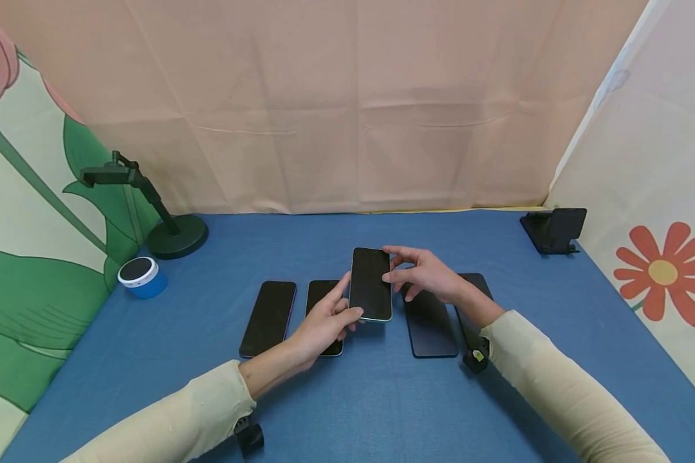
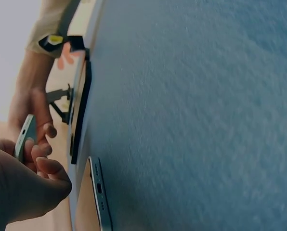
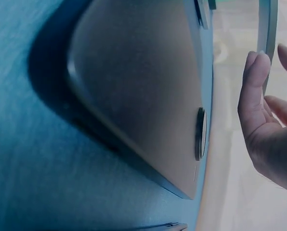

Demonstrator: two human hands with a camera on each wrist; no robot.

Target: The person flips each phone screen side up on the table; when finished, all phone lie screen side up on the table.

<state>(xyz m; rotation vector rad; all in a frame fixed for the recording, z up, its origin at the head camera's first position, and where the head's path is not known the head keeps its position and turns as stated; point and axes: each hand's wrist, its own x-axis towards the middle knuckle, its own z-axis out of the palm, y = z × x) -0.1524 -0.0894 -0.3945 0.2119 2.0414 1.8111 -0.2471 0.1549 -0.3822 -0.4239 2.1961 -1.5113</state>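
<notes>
A smartphone (image 1: 370, 283) with a dark screen and pale edge is held tilted above the table between both hands. My left hand (image 1: 323, 321) grips its lower left side, the thumb near the bottom corner. At its right edge, my right hand (image 1: 419, 273) pinches it, thumb on the front. The left wrist view shows the phone's thin edge (image 2: 23, 137) in the left fingers. Beneath the left hand lies another phone (image 1: 330, 349), partly covered. A dark phone (image 1: 431, 328) lies below the right hand; the right forearm hides part of a further one (image 1: 479, 281).
Another phone (image 1: 268, 318) lies at the left on the blue tablecloth (image 1: 370, 399). A black stand with a folding arm (image 1: 176, 235) and a blue-and-white round container (image 1: 143, 278) stand at the far left. A black phone stand (image 1: 556, 230) sits at the back right.
</notes>
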